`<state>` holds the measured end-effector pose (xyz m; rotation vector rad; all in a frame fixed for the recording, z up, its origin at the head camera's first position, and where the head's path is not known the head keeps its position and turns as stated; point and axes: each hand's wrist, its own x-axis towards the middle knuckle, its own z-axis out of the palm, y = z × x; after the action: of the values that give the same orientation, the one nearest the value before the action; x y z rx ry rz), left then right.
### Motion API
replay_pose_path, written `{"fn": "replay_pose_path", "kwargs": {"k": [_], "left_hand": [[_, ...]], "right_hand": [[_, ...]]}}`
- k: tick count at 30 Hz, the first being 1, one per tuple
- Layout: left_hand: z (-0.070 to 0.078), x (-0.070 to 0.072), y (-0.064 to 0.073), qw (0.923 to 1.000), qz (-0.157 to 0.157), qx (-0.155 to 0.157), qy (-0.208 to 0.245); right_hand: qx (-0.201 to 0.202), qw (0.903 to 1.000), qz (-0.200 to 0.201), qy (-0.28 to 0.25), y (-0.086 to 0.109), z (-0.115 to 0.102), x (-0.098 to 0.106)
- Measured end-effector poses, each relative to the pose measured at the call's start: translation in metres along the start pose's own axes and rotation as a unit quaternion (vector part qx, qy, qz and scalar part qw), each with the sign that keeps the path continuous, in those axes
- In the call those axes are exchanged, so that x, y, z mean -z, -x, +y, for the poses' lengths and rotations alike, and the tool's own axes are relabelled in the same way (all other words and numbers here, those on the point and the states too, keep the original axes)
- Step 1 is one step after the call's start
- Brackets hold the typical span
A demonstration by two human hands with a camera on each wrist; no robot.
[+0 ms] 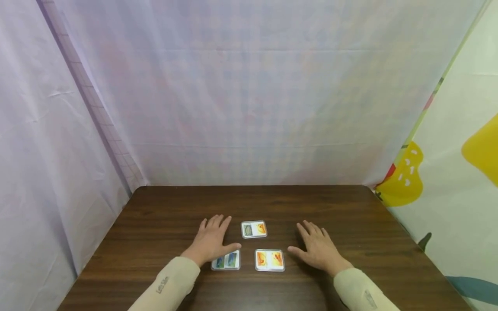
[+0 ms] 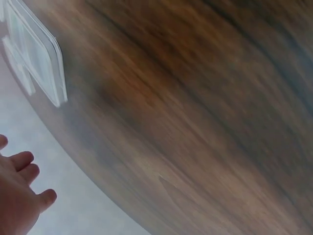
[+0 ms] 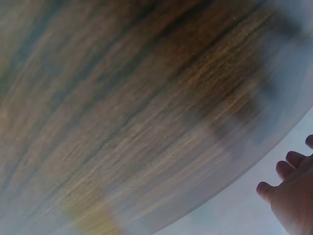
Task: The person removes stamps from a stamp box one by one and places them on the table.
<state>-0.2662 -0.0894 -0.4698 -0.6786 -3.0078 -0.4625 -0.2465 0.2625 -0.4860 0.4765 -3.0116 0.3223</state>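
Three flat cards in clear cases lie on the dark wooden table. The upper card shows a greenish picture beside an orange one. Below it to the right is a card with two orange pictures. A card with two blue-green pictures lies lower left, its upper edge partly hidden by my left hand. That hand has its fingers spread, the thumb above this card; whether they touch, I cannot tell. My right hand, fingers also spread and holding nothing, is right of the orange card. In the left wrist view a clear case appears at upper left.
The brown wooden table has rounded far corners. Behind it hangs a pale checked curtain. A white curtain hangs on the left, and a white cloth with yellow shapes on the right.
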Motion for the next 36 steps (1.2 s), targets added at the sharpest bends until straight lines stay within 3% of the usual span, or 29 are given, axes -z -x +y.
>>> {"fn": "replay_pose_path", "kwargs": {"k": [28,36], "left_hand": [[0.039,-0.014,-0.004,0.9972,-0.027,-0.067,0.016],[0.047,-0.019,-0.002,0.9949,-0.048,-0.078,0.042]], "right_hand": [[0.061,0.9973,-0.015,-0.038,0.002,-0.016,-0.003],[0.08,0.9946,-0.015,-0.064,0.005,-0.023,-0.004]]}}
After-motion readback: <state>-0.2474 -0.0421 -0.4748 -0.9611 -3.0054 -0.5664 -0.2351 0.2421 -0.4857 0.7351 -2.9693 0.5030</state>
